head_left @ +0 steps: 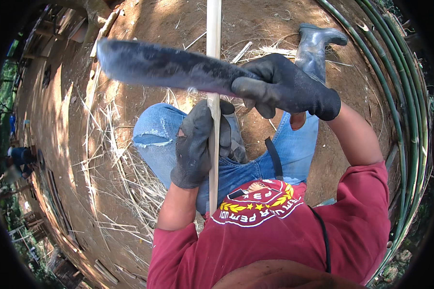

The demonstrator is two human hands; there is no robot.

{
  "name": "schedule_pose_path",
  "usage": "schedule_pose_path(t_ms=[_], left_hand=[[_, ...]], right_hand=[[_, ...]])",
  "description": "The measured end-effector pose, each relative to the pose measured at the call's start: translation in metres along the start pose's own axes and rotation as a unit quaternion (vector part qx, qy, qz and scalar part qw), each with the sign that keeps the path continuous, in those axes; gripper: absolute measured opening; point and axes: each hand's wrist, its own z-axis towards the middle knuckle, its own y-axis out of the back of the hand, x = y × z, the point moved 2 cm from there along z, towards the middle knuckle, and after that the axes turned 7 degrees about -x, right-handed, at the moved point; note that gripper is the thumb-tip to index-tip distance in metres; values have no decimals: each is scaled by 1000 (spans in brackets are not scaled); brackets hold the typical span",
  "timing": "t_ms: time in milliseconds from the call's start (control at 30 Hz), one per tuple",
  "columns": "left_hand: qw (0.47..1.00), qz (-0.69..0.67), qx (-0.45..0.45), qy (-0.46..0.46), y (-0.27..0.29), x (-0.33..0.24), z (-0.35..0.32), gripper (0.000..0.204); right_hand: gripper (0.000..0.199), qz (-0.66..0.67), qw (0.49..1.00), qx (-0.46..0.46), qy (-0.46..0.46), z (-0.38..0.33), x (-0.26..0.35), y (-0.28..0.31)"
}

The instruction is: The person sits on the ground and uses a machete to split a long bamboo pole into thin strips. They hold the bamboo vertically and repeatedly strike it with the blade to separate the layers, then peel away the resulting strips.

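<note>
My right hand (287,86), in a black glove, is closed round the grip of a machete (169,66). Its broad dark blade points left and passes over a long pale bamboo strip (213,29). That strip runs from the top of the view down toward my waist. Below the blade, my left hand (197,137), also black-gloved, wraps round the strip near my bent knee. Whether the blade's edge touches the strip, I cannot tell. The machete's handle is mostly hidden in my right glove.
Thin shavings and split strips (115,168) litter the dirt ground on the left. Long green bamboo poles (410,120) lie along the right. My outstretched leg ends in a rubber boot (313,48). A person (21,158) is far off at the left.
</note>
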Motion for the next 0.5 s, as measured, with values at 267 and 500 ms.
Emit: schedule_pose_path(t_ms=[267, 500], left_hand=[[924, -316, 200, 79, 9, -3, 27, 70], [922, -309, 223, 60, 8, -21, 42, 81]], right_hand=[[43, 408, 883, -224, 59, 36, -117, 19], [36, 512, 828, -195, -123, 55, -262, -24]])
